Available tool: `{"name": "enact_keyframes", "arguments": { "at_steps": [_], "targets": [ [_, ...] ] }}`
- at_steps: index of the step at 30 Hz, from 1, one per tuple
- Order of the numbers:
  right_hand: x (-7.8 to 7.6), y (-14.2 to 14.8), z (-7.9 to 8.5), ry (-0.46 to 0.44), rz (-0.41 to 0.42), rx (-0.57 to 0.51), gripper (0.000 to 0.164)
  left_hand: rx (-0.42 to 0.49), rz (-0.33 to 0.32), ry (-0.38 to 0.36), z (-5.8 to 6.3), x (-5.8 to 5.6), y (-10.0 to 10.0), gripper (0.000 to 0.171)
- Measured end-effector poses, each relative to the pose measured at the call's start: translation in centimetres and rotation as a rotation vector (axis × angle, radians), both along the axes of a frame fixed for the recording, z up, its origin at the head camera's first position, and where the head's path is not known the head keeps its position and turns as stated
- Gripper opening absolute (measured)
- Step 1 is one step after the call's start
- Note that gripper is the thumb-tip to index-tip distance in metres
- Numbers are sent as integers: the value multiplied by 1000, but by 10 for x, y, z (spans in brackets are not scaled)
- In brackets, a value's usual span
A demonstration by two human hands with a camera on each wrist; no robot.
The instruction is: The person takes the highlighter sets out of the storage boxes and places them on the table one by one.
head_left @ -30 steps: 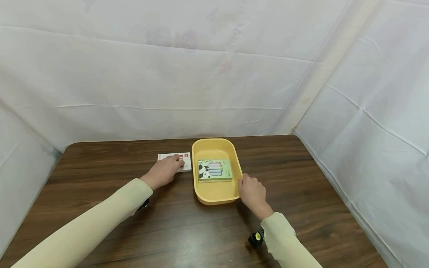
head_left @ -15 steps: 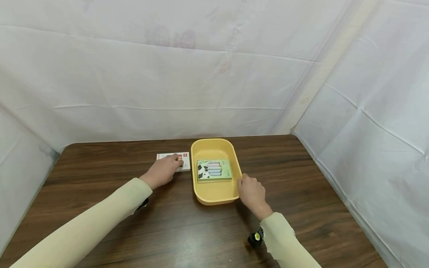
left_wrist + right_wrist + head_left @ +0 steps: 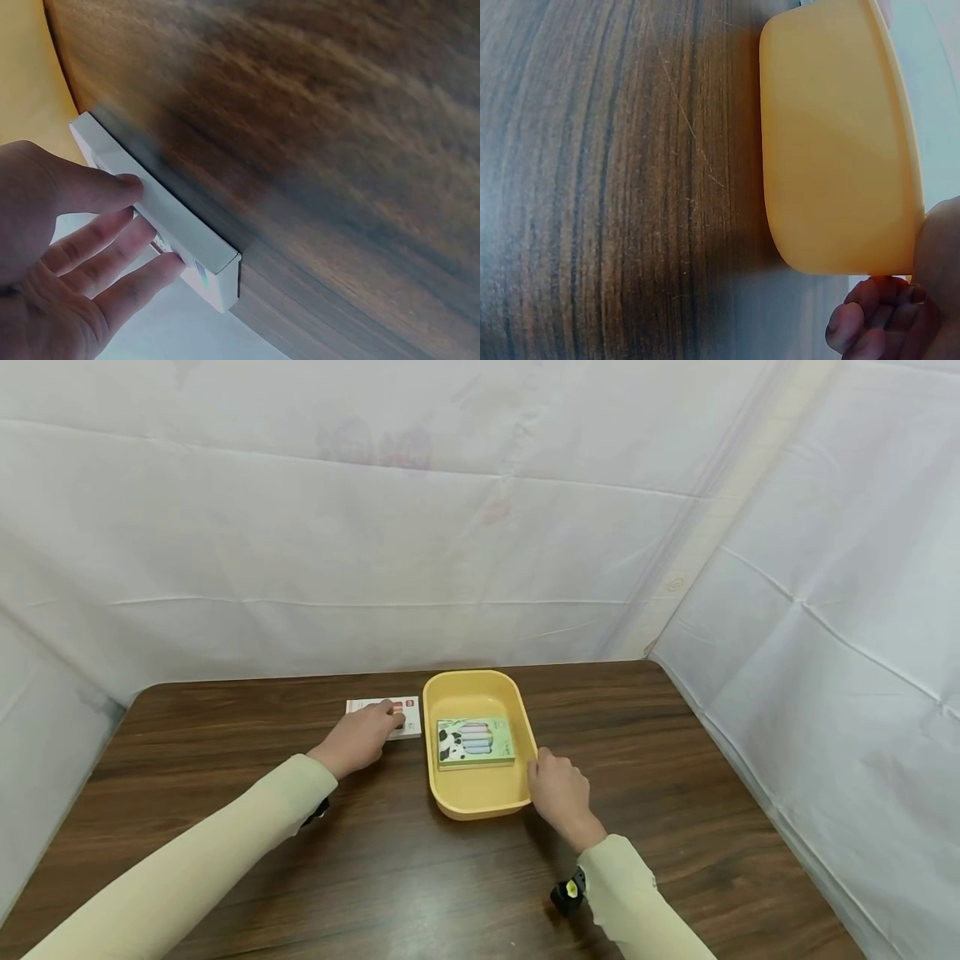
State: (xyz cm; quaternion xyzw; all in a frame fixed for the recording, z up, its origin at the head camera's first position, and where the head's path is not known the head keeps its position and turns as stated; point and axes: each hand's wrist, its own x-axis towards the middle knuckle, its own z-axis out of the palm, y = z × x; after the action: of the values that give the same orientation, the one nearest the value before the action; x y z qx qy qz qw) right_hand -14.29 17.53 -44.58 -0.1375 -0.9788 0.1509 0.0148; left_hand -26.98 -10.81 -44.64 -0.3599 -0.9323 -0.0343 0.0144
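1. Two hands are at work on a desk point(image 3: 450, 893): the left hand point(image 3: 354, 739) touches a white box, and the right hand point(image 3: 561, 793) grips a yellow tray.
2. One container: the yellow tray point(image 3: 483, 789), a deep oblong with rounded corners, stands upright on the desk, its long sides running away from the person.
3. One thing is inside it: a green box point(image 3: 476, 743), lying flat near the middle, its cover printed with a black-and-white panda and a row of pastel sticks. Yellow floor shows on its near and far sides.
4. One white box point(image 3: 412, 727) lies outside, on the desk just left of the tray; its cover has reddish stick shapes and a small red mark. That makes two boxes in all.
5. Up close, the left thumb touches the white box's narrow side while the other fingers reach over its cover; whether they pinch it, I cannot tell.
6. The right hand's fingers curl around the tray's rim at the near right corner.
7. Two pale sleeves point(image 3: 202, 852) cover the arms, with a black device point(image 3: 567, 893) showing below the right cuff.
8. White cloth point(image 3: 450, 543) hangs behind the desk.
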Motion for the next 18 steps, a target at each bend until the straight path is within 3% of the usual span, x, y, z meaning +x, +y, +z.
{"name": "enact_keyframes", "arguments": {
  "at_steps": [18],
  "targets": [
    [-3,-4,-3,-1,7,-6,30,8,14,18,-6,0,-7,36]
  ]
}}
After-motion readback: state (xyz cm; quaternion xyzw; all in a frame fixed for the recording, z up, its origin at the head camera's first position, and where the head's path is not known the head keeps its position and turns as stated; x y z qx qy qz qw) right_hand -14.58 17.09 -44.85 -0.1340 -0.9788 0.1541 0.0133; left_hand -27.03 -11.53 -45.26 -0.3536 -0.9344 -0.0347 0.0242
